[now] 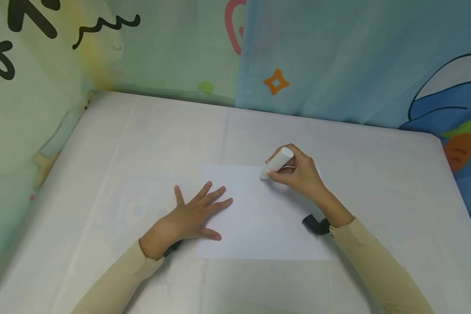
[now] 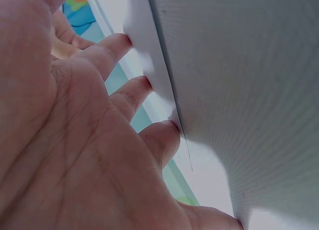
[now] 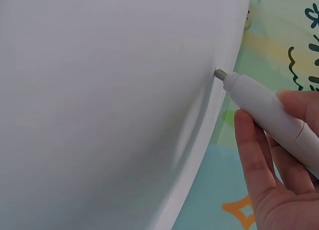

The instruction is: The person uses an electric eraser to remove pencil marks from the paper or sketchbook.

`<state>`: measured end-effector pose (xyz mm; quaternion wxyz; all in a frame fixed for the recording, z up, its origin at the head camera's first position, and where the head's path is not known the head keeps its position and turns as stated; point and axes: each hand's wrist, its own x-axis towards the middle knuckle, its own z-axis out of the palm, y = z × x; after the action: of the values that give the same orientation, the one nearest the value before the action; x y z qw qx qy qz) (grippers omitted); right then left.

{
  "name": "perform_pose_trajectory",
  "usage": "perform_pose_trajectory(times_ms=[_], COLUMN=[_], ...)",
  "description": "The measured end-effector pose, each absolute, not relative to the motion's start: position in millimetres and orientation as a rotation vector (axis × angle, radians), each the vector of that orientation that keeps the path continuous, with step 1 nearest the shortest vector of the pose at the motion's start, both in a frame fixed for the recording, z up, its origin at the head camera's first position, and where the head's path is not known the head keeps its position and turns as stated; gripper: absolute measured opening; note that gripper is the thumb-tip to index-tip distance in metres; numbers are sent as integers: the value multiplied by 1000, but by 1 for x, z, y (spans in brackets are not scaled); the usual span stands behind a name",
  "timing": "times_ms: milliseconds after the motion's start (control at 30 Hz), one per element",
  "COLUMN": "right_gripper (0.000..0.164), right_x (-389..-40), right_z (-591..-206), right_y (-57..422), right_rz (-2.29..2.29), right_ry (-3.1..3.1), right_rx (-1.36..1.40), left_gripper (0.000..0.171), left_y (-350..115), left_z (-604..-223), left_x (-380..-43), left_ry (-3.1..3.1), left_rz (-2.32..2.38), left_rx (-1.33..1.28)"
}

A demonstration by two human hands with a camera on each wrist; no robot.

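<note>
A sheet of white paper (image 1: 255,213) lies on the white table. My right hand (image 1: 300,172) pinches a thick white marker (image 1: 278,161) between thumb and fingers, its body tilted over the upper part of the sheet. In the right wrist view the narrow grey tip of the marker (image 3: 264,103) points at the paper (image 3: 124,65), right at its surface. My left hand (image 1: 194,213) rests with spread fingers over the left edge of the sheet. The left wrist view shows its fingertips (image 2: 144,83) against the paper and table.
The white-covered table (image 1: 141,144) extends on all sides of the sheet. Behind it hang printed curtains (image 1: 337,56), blue and green, close to the table's far edge. A black piece (image 1: 315,224) sits at the right cuff.
</note>
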<state>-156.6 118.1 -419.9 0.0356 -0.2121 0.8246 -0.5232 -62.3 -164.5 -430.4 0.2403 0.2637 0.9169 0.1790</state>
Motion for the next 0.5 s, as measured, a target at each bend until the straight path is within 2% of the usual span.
perform_pose_trajectory(times_ms=[500], right_gripper=[46], right_x=[-167], right_z=[-421], right_y=[116], right_rz=[-1632], right_ry=[2539], right_rx=[-635], left_gripper=[85], left_y=[-162], left_z=[-429], left_x=[-62], left_ry=[2504], left_rz=[468], left_rx=[732])
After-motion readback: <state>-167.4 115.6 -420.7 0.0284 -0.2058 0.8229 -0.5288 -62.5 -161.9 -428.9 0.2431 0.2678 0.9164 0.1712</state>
